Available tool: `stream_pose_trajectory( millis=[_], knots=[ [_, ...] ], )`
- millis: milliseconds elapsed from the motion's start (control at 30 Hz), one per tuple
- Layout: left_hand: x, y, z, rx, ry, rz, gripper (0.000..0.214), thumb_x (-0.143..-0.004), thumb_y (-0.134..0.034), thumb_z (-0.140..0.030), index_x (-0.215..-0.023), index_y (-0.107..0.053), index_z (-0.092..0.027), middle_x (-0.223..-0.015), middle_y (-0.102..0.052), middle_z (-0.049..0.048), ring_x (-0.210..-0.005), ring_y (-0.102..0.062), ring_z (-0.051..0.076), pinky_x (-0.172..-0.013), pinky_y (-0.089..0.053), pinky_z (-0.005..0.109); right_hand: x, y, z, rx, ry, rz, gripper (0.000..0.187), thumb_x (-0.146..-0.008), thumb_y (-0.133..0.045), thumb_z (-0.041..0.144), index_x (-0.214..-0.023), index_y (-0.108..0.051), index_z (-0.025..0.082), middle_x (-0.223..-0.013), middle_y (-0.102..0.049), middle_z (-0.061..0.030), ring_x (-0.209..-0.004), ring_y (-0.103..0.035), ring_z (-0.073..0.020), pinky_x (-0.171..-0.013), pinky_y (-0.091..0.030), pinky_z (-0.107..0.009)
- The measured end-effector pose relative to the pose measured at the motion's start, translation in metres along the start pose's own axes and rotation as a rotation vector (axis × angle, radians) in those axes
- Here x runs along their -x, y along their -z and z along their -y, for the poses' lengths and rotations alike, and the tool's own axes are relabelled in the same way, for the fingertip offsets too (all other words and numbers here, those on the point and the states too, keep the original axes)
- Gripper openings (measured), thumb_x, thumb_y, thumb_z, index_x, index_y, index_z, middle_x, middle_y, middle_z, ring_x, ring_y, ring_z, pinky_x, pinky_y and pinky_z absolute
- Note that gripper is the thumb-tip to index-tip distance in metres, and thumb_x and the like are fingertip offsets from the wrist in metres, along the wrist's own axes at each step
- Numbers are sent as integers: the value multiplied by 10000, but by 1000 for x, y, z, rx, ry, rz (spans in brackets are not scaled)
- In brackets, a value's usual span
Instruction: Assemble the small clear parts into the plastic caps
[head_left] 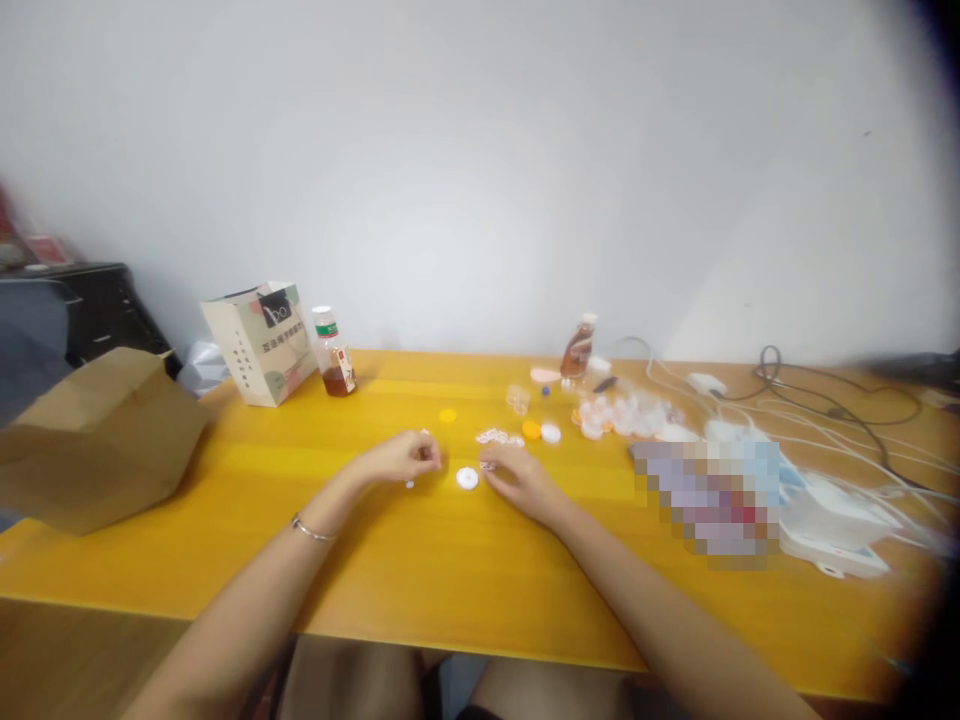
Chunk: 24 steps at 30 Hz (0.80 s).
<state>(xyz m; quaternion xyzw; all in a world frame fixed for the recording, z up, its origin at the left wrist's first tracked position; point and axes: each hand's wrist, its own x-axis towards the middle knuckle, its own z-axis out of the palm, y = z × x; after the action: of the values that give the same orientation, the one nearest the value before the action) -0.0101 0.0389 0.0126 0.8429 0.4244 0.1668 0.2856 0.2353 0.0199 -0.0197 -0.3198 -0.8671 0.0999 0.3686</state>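
Observation:
My left hand [409, 458] is just above the table with its fingers curled together in a pinch; what they hold, if anything, is too small to make out. A tiny white piece [409, 485] lies below it. To the right, my right hand [521, 480] rests low over the table, thumb and fingers around a small white piece with reddish marks [487, 465]. Between the hands lies a round white disc [467, 478]. Just beyond my right hand is a row of similar small white pieces [496, 438]. A yellow cap [448, 415] lies farther back.
An orange cap [531, 430] and a white cap [551, 433] lie near a pile of caps [619, 412]. Bottles [335, 355] and a paper box [262, 345] stand at the back. A brown paper bag [97, 440] is left; cables [832, 410] and a white device [832, 540] are right.

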Motion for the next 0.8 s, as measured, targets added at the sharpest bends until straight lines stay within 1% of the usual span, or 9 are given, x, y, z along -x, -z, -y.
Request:
stream_pose_trajectory(
  millis=[67,133,333,400,533,667,800],
  knots=[
    [-4,-13,-8,-1,-58,-19,179,-730,-475,-272,-774,-572,-128,-726,-599,20,-636,-518,105,-595,-399,197,0,-8,5,-23,13,69,175,-803,-472,296,-936,-560,225,-923,-623,-50,-892,-558,-175,-817,-437,-332],
    [-7,-25,-12,-8,-92,-46,149,-748,-465,-244,-778,-562,-135,-728,-594,19,-644,-514,105,-609,-399,200,1,-14,6,-34,9,102,179,-800,-480,295,-947,-551,224,-934,-621,-49,-888,-557,-172,-813,-439,-328],
    [-17,-49,-10,-31,-110,-159,105,-756,-458,-190,-784,-552,-153,-763,-599,23,-701,-527,121,-654,-401,215,1,-18,1,-35,33,142,150,-814,-459,263,-902,-574,223,-902,-634,-32,-859,-562,-156,-797,-438,-300],
    [-19,-53,-8,-10,-109,-191,101,-757,-457,-186,-781,-548,-151,-765,-599,24,-704,-528,123,-657,-402,217,1,-17,0,-29,48,151,156,-819,-452,254,-899,-582,225,-907,-637,-29,-863,-562,-154,-798,-437,-297],
    [-22,-59,-5,50,-81,-210,105,-758,-461,-201,-764,-547,-141,-738,-597,21,-668,-524,117,-627,-399,212,1,-17,-1,-14,78,152,176,-824,-442,253,-884,-606,227,-953,-632,-36,-901,-561,-155,-817,-434,-300],
    [-23,-61,-4,68,-57,-243,118,-752,-472,-223,-755,-551,-136,-705,-589,13,-627,-506,107,-588,-386,202,2,-16,-1,-4,73,145,191,-822,-447,261,-858,-630,224,-994,-623,-45,-919,-564,-159,-819,-441,-297],
    [-23,-63,-2,83,-46,-245,139,-747,-487,-250,-768,-560,-133,-708,-592,14,-611,-499,103,-566,-381,197,2,-16,-1,-32,60,179,209,-831,-430,262,-886,-631,239,-1016,-616,-36,-925,-570,-149,-819,-446,-283]
  ],
)
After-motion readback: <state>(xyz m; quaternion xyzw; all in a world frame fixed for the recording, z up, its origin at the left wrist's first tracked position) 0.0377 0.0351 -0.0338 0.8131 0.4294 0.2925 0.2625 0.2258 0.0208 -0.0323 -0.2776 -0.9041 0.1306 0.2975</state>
